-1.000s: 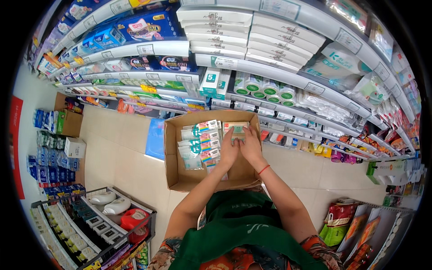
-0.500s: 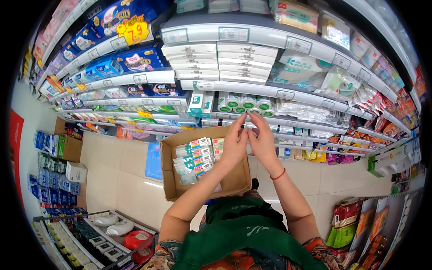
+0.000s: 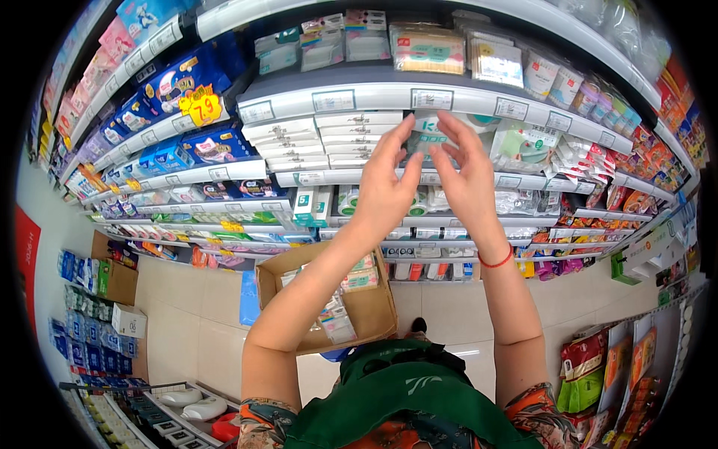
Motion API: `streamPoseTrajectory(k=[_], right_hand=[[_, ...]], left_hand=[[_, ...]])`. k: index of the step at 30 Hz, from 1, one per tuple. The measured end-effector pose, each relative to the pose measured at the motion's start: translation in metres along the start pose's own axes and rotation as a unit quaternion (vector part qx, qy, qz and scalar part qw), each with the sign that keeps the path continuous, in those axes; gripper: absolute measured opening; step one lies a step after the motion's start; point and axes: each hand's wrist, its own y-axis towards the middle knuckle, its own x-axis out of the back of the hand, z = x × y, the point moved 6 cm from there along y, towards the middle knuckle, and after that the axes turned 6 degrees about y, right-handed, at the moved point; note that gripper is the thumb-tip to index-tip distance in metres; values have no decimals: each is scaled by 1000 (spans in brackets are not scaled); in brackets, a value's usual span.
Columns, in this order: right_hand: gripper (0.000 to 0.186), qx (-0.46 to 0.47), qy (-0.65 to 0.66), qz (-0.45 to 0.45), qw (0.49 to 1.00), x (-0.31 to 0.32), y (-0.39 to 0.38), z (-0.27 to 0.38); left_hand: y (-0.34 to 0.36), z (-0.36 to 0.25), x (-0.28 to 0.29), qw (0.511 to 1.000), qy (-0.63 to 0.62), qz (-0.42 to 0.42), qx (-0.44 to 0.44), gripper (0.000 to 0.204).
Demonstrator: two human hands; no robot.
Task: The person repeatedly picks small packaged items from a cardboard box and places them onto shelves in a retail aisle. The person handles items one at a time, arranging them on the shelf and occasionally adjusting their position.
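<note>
My left hand (image 3: 387,179) is raised in front of the shelf, its fingers stretched out and its thumb apart, with nothing visible in it. Level with it, my right hand (image 3: 470,176) also has its fingers extended and holds nothing I can see. In the gap between them shows a clear-and-teal package (image 3: 431,142) on the shelf behind; contact cannot be made out. Below my left forearm is a brown cardboard box (image 3: 381,299), partly hidden by that arm. Small flat packs (image 3: 360,280) in white, pink and teal lie inside it.
White flat boxes (image 3: 359,140) are stacked on the shelf left of my hands. Above, a shelf edge (image 3: 374,99) runs across, with wooden-stick packs (image 3: 428,51) on it. Teal-and-white cartons (image 3: 313,206) stand lower. A wire basket of bottles (image 3: 179,400) is at the lower left.
Both hands have risen from the lower shelf toward the higher one and moved apart, their fingertips no longer close together. The view has shifted, showing more of the upper shelf.
</note>
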Motion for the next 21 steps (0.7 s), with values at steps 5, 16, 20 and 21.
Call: streamPoseTrajectory(k=[5,16,20,21], right_hand=[[43,28,-14,-14,999,19,45,4],[51,-39,-52,-1,998,41,104,-15],[57,-72,-72,52,993,42,114,-14],[57,-87,-77,65,991,43,118,-17]], left_hand=[[46,-17,-1,999,17,-17,-40,49],[119,-26,-2,993,100,-57,-36,54],[134,-24,3,986,158,-58,-4,57],[138,-23,5,983,171,-69,1,58]])
